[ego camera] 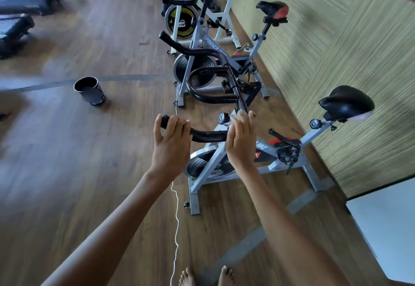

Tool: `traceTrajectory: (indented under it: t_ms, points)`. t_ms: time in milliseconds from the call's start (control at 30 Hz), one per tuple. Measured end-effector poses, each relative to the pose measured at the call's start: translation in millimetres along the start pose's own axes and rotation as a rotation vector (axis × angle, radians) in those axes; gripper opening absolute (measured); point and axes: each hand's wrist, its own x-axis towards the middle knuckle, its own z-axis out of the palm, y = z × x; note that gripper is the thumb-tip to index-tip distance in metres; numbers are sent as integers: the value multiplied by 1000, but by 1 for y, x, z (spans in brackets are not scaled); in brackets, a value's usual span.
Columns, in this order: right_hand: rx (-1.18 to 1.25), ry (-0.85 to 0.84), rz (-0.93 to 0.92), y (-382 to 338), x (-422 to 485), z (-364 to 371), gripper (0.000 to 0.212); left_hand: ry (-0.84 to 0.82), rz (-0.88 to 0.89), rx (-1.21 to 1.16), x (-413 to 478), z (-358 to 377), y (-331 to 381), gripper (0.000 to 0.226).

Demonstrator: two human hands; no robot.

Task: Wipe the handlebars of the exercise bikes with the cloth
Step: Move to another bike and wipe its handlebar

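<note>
Near edge: bare feet on wood floor, white cord running beside them. Mid: left hand fingers curled tight round left end of nearest bike's handlebar; right hand wrapped round bar's middle, cloth clamped under fingers, only pale scrap visible. Beyond: second bike's handlebar; black cup on floor, far left.

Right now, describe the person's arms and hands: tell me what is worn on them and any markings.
The left forearm and right forearm are bare to the frame's edge; no sleeves show. The left hand and right hand wear no gloves, and no watch, bracelet or ring is visible. One nail on the right hand looks dark, possibly polished.
</note>
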Motion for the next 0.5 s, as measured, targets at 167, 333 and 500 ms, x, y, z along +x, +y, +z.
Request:
traceTrajectory:
  t_ms: [167, 333, 500]
  points:
    - [-165, -203, -413, -2, -22, -11, 44, 12, -47, -62, 0, 7, 12, 31]
    - [-18, -295, -99, 36, 30, -25, 48, -64, -93, -106, 4, 10, 38, 26]
    - [58, -329, 45, 20, 25, -25, 46, -61, -95, -121, 2, 19, 50, 31]
